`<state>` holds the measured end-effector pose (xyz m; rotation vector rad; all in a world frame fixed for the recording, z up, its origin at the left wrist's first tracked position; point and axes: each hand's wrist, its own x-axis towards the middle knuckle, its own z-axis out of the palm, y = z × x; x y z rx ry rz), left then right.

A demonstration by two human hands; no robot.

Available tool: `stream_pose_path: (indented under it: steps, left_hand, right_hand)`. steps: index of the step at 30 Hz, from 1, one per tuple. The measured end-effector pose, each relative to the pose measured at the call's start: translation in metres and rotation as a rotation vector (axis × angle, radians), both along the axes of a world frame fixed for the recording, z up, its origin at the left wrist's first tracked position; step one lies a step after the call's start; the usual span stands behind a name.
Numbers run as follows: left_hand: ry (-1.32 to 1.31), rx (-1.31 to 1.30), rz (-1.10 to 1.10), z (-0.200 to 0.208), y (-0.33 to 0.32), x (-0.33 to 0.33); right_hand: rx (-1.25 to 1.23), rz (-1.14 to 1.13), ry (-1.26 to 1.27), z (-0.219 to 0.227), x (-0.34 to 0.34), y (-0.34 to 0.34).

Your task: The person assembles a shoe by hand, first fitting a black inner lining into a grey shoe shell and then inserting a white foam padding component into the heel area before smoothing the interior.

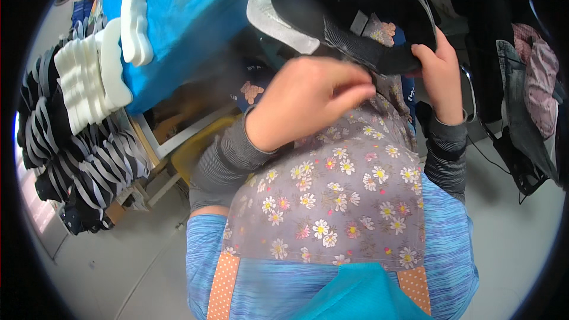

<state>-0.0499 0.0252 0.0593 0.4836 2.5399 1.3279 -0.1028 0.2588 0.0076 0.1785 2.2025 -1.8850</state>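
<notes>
A cap (302, 6) with a black lining and a grey brim is held up at the top of the view, its hollow side facing me. Inside it a pale tag shows beside the black sweatband (355, 44). My right hand (441, 77) grips the cap's right edge, thumb on the inner band. Just below the band, my left hand (311, 98) is closed with fingers pinched and somewhat smeared by motion. Whatever lies between those fingertips, if anything, is too small to make out. Beneath both hands hangs a grey floral apron (332, 201).
White wavy foam pieces (86, 80) are stacked at the left, with another foam piece (136, 18) on blue cloth (184, 18). Many black caps with grey brims (83, 160) are piled below them. Garments (539, 77) hang at the far right, near a dark cable.
</notes>
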Motion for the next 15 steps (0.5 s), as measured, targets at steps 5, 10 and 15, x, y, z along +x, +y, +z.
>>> stream_pose_path:
  steps: [5,10,15]
  left_hand:
    - [0.476,-0.423,0.006,0.014,0.007,-0.036]
    - [0.472,-0.605,-0.173,0.004,0.014,-0.053]
    - [0.305,-0.544,-0.157,-0.035,0.033,-0.063]
  right_hand:
    - [0.148,0.031,-0.113,0.025,0.013,0.001]
    - [0.147,0.084,-0.236,0.040,0.018,0.013]
    - [0.158,0.248,-0.319,0.049,0.027,0.024]
